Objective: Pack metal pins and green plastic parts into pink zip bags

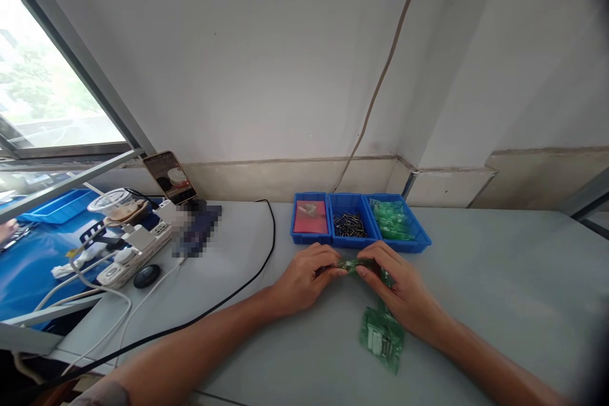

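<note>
Between my two hands is a small green plastic bag (pixel 351 264), pinched at both ends just in front of the blue bins. My left hand (pixel 307 276) grips its left end with thumb and fingers. The right end is in my right hand (pixel 394 282), whose fingers are closed over it. Below my right hand, another green plastic bag (pixel 382 337) lies on the table, with white pieces and metal screw-like parts showing through. More green plastic shows under my right palm; whether it joins the lower bag I cannot tell.
Three blue bins hold a pink sheet with a small clear bag (pixel 309 209), loose dark screws (pixel 349 226) and several green bags (pixel 391 219). To the left are a black cable (pixel 238 292), a mouse (pixel 147 276), a power strip (pixel 136 257) and a propped phone (pixel 170 177).
</note>
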The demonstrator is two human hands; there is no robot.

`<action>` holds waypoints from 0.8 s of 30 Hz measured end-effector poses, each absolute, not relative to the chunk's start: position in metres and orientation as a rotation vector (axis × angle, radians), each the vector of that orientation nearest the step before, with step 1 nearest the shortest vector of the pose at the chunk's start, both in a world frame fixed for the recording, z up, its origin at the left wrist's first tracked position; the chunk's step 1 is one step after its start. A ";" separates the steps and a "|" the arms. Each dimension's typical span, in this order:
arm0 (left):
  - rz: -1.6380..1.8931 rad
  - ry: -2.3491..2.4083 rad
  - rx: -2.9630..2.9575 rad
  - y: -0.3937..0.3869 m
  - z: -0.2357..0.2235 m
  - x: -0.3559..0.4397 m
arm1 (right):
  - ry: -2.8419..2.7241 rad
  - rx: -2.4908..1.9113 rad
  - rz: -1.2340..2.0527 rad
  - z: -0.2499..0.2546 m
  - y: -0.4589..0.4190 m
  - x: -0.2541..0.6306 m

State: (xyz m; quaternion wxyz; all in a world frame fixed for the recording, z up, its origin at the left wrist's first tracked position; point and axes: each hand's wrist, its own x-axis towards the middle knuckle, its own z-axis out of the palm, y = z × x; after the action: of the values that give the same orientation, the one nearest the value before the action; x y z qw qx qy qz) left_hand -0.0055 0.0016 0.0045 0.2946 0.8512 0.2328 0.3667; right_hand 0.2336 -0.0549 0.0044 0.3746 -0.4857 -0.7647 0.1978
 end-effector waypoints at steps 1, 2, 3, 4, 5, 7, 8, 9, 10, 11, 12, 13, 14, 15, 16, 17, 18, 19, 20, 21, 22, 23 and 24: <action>0.969 0.625 2.264 0.001 0.005 -0.005 | -1.959 -1.247 0.508 0.005 -0.055 0.234; 0.962 0.630 2.263 0.001 0.005 -0.005 | -1.961 -1.253 0.514 0.005 -0.055 0.234; 0.958 0.632 2.262 0.001 0.005 -0.005 | -1.962 -1.260 0.520 0.005 -0.055 0.234; 0.957 0.632 2.263 0.001 0.005 -0.005 | -1.961 -1.262 0.522 0.005 -0.055 0.234; 0.958 0.629 2.264 0.001 0.006 -0.005 | -1.960 -1.261 0.519 0.005 -0.055 0.234; 0.956 0.627 2.264 0.001 0.005 -0.005 | -1.957 -1.256 0.512 0.006 -0.055 0.233; 0.953 0.630 2.262 0.001 0.005 -0.005 | -1.955 -1.253 0.507 0.006 -0.055 0.233; 0.948 0.637 2.260 0.001 0.005 -0.005 | -1.954 -1.250 0.502 0.006 -0.055 0.233; 0.945 0.647 2.257 0.001 0.005 -0.005 | -1.953 -1.247 0.496 0.006 -0.055 0.233; 0.947 0.655 2.254 0.001 0.004 -0.005 | -1.954 -1.242 0.490 0.005 -0.055 0.233; 0.952 0.663 2.251 0.002 0.004 -0.005 | -1.956 -1.240 0.485 0.005 -0.055 0.233; 0.960 0.668 2.247 0.002 0.004 -0.005 | -1.959 -1.237 0.478 0.005 -0.055 0.233; 0.968 0.672 2.242 0.002 0.004 -0.005 | -1.964 -1.233 0.472 0.004 -0.054 0.234; 0.977 0.674 2.235 0.002 0.004 -0.004 | -1.968 -1.227 0.464 0.004 -0.054 0.234; 0.983 0.676 2.227 0.002 0.004 -0.004 | -1.970 -1.223 0.455 0.004 -0.054 0.234; 0.988 0.676 2.219 0.002 0.004 -0.004 | -1.972 -1.219 0.445 0.003 -0.053 0.234; 0.994 0.676 2.213 0.001 0.005 -0.004 | -1.972 -1.218 0.439 0.003 -0.053 0.234; 0.998 0.673 2.208 0.001 0.005 -0.004 | -1.972 -1.221 0.438 0.004 -0.054 0.234; 1.001 0.670 2.205 0.001 0.006 -0.004 | -1.973 -1.230 0.446 0.004 -0.054 0.234; 1.000 0.669 2.202 0.000 0.007 -0.004 | -1.973 -1.241 0.459 0.004 -0.054 0.234; 0.996 0.668 2.199 0.000 0.007 -0.004 | -1.972 -1.253 0.472 0.004 -0.054 0.234; 0.990 0.670 2.196 0.000 0.008 -0.004 | -1.971 -1.261 0.482 0.004 -0.055 0.234; 0.983 0.674 2.194 0.000 0.008 -0.004 | -1.969 -1.268 0.488 0.004 -0.055 0.234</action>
State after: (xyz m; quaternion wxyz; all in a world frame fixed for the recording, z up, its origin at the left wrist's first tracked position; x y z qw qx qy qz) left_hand -0.0040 -0.0002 0.0078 0.3170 0.8335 0.2559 0.3733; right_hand 0.2340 -0.0548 0.0041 0.3659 -0.4931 -0.7661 0.1898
